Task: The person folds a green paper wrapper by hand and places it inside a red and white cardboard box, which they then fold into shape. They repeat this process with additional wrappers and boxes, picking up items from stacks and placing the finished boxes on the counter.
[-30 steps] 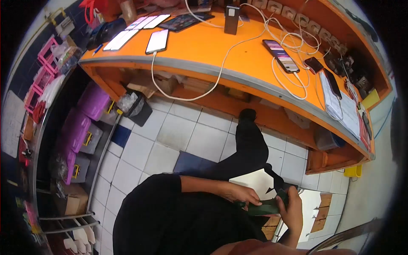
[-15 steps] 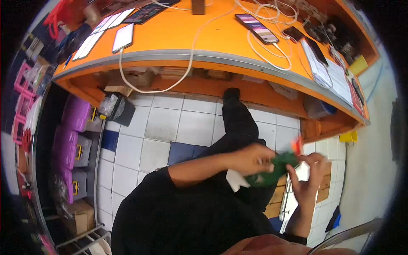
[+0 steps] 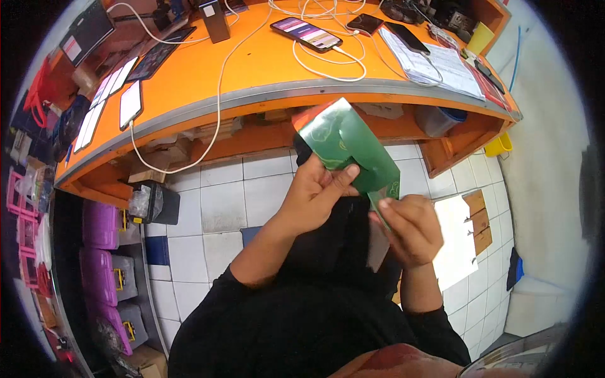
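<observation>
A shiny green paper packet (image 3: pixel 372 154) is held in front of my body, below the desk edge. Faint gold line print shows on it, and its far left corner is reddish-orange. My left hand (image 3: pixel 315 192) grips its near left side, thumb on top and fingers underneath. At the near right end, my right hand (image 3: pixel 413 230) pinches a narrow folded flap of the packet between thumb and fingers. What lies inside the packet, if anything, is hidden.
An orange desk (image 3: pixel 252 69) spans the front, bearing a charging phone (image 3: pixel 307 34), a white-screened phone (image 3: pixel 131 103), papers (image 3: pixel 435 66) and loose cables. Purple-lidded bins (image 3: pixel 101 271) stand at left. A white board-like surface (image 3: pixel 455 242) is at right.
Both hands have moved forward and left with the packet, which now shows its broad green face. My left hand has shifted to its near left side. The view has turned slightly right.
</observation>
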Demonstrator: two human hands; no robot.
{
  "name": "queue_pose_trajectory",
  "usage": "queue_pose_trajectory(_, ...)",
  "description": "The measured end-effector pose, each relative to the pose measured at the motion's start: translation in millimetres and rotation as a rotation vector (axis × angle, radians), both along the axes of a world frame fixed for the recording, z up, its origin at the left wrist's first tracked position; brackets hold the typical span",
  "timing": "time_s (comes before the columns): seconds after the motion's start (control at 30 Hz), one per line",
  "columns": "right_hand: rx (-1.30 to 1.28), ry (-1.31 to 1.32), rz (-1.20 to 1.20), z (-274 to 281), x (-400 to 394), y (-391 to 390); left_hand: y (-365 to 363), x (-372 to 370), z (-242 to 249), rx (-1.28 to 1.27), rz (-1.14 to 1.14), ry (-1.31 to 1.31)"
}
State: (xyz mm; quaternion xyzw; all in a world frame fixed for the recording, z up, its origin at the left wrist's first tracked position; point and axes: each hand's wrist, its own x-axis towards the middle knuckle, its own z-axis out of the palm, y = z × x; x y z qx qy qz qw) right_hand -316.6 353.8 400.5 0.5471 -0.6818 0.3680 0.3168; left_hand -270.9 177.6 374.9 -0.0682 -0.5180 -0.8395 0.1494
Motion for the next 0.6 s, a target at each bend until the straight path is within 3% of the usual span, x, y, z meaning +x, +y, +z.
queue_pose_trajectory(0.07,-0.020,-0.024,-0.036,-2.4,6.9,-0.5,8.6,2.3,3.5,0.069,-0.059,0.109)
queue_pose_trajectory(0.17,-0.270,-0.111,-0.097,-7.1,3.3,18.4,3.3,4.1,2.4,0.147,-0.069,0.125)
queue_pose_trajectory(0.2,-0.459,-0.251,-0.273,-12.5,4.1,23.5,0.5,5.7,3.3,0.173,-0.055,0.137)
queue_pose_trajectory(0.27,-0.668,-0.591,-0.243,-5.8,-0.4,28.9,0.6,7.6,1.7,0.158,-0.112,0.126)
queue_pose_trajectory(0.3,-0.670,-0.593,-0.252,0.2,-2.7,28.8,3.0,8.3,3.4,0.128,-0.085,0.084)
queue_pose_trajectory(0.37,-0.356,-0.079,0.018,9.9,-6.8,28.7,7.5,9.0,6.5,0.095,-0.061,0.042)
queue_pose_trajectory(0.4,-0.356,-0.079,0.015,13.3,-3.4,26.5,10.7,10.0,7.5,0.053,-0.037,0.054)
queue_pose_trajectory(0.47,-0.068,-0.018,0.066,17.2,7.1,14.0,17.4,13.4,9.1,0.012,-0.015,0.062)
queue_pose_trajectory(0.53,-0.029,0.016,-0.076,13.2,12.2,8.7,24.8,16.6,9.7,-0.306,0.046,0.154)
queue_pose_trajectory(0.6,0.002,-0.011,-0.075,12.1,8.7,11.4,27.7,12.3,4.7,-0.340,0.109,0.161)
